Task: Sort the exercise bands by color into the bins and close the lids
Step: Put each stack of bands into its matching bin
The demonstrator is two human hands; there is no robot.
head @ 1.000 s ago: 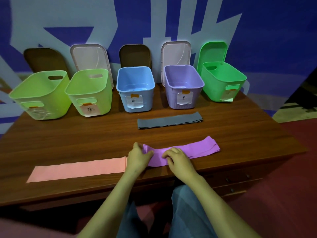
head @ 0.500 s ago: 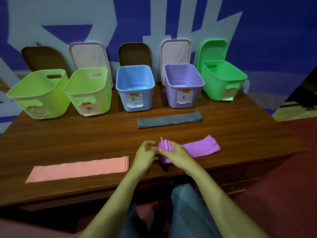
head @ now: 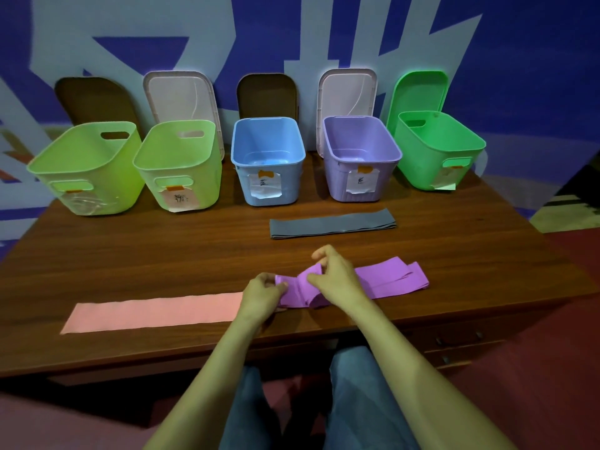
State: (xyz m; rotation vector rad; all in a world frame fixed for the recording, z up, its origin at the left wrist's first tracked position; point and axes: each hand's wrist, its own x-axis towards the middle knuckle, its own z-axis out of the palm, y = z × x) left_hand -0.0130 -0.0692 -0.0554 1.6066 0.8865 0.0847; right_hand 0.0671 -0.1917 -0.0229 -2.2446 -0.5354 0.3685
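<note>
Hands meet on the purple exercise band at the near edge of the wooden table. The left hand pinches the band's left end between thumb and curled fingers, low against the tabletop. Just beside it, the right hand grips a raised fold of the same band, fingers curled over it and the index finger lifted a little. Between the 2 hands the band bunches into loose folds. Its right part lies flat on the wood in 2 overlapping layers.

Left of the left hand, a pink band lies flat and straight along the table's near side, and its right end is hidden behind that hand. Farther back a grey band lies flat, well apart from the purple one.

5 open bins stand in a row at the far side: a lime bin, a second lime bin, a blue bin, a purple bin and a green bin. The grey band lies in front of the blue and purple ones. Paper labels are taped to their fronts, but the writing is too small to read.

Behind each bin a lid leans upright against the wall: a brown lid, a pale pink lid, a second brown lid, a second pale pink lid and a green lid.
</note>
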